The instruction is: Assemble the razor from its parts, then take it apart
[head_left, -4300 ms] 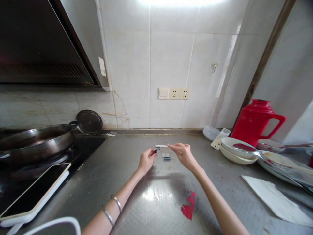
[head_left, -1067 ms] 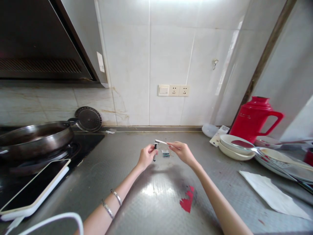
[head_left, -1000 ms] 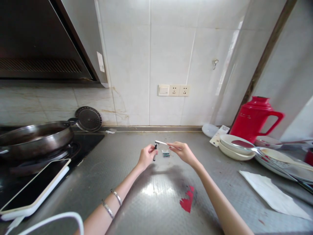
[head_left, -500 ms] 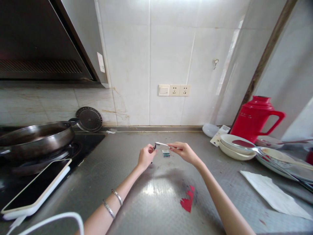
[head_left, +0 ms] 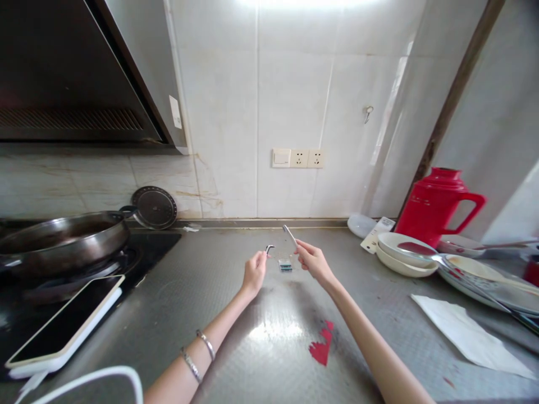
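My left hand (head_left: 255,274) is closed on a small dark, curved piece (head_left: 270,248) that sticks up above the fingertips. Two silvery bracelets circle that forearm. A slim whitish stick (head_left: 289,235) is pinched in my right hand (head_left: 313,261), its far end pointing up and to the left. The stick and the dark piece are apart. Between the hands, a small clear case with teal strips (head_left: 285,266) lies on the steel counter (head_left: 269,359). Nearer to me is a torn red scrap (head_left: 321,347).
At left are a metal pan (head_left: 63,241) on the black stove and a phone (head_left: 67,322) with a white cable. At right stand a red thermos (head_left: 433,207), stacked bowls (head_left: 406,264), plates with utensils and a white paper sheet (head_left: 471,334). Wall sockets (head_left: 307,159) are ahead.
The stick has swung away from the dark piece, its tip now pointing up and forward. My left hand has turned more upright, and the dark piece has tilted to the right.
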`<state>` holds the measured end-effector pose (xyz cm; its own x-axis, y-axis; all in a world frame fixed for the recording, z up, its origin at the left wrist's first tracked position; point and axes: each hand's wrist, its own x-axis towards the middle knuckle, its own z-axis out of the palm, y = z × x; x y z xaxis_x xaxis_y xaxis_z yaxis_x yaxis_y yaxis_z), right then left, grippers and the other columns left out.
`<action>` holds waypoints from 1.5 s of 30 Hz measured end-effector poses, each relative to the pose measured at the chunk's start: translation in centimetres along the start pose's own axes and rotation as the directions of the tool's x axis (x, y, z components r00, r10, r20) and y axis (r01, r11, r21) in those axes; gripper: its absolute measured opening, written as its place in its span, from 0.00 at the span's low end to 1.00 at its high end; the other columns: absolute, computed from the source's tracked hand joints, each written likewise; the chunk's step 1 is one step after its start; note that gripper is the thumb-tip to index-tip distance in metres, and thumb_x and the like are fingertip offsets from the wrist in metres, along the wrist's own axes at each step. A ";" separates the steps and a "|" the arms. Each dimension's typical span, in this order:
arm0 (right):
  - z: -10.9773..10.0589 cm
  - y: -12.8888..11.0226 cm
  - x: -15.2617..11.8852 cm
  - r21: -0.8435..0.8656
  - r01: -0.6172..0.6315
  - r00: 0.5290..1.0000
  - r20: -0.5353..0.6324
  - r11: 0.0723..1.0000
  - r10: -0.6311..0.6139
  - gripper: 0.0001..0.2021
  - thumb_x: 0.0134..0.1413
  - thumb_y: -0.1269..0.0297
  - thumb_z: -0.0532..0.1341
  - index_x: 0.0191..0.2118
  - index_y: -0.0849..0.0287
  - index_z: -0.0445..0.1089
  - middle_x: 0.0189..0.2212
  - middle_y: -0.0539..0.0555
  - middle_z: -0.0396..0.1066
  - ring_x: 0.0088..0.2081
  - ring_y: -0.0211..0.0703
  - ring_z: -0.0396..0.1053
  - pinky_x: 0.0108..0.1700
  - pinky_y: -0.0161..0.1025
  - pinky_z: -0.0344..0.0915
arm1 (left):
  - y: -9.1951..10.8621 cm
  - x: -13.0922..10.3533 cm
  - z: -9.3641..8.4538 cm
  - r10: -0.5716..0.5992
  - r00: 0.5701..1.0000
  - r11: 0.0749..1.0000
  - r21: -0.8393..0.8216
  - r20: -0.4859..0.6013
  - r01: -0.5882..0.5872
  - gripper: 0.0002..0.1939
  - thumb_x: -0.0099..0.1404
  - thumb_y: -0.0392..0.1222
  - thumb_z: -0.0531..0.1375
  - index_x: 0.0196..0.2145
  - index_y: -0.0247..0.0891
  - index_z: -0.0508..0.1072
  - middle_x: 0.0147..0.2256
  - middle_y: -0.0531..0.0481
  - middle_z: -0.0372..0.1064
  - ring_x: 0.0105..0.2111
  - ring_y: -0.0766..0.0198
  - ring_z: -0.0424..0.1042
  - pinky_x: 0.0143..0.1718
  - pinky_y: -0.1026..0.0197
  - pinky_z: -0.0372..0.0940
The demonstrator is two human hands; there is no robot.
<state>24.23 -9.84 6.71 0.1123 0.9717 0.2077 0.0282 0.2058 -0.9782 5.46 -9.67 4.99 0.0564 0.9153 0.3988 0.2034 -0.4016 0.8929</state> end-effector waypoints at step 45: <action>6.8 -3.1 -9.5 0.415 -0.275 0.960 0.075 0.867 0.269 0.31 0.42 0.64 0.60 0.56 0.56 0.56 0.21 0.43 0.56 0.14 0.23 0.43 0.14 0.24 0.35 | 0.6 -1.6 0.2 -0.104 0.995 0.940 -0.325 -0.001 0.098 0.12 0.58 0.49 0.53 0.28 0.36 0.65 0.17 0.58 0.52 0.18 0.71 0.51 0.21 0.68 0.48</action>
<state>16.28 -18.94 7.74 0.0408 0.9971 -0.0641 -0.4190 -0.0412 -0.9071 5.66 -11.34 4.86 0.0340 0.9522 0.3037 -0.1213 -0.2977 0.9469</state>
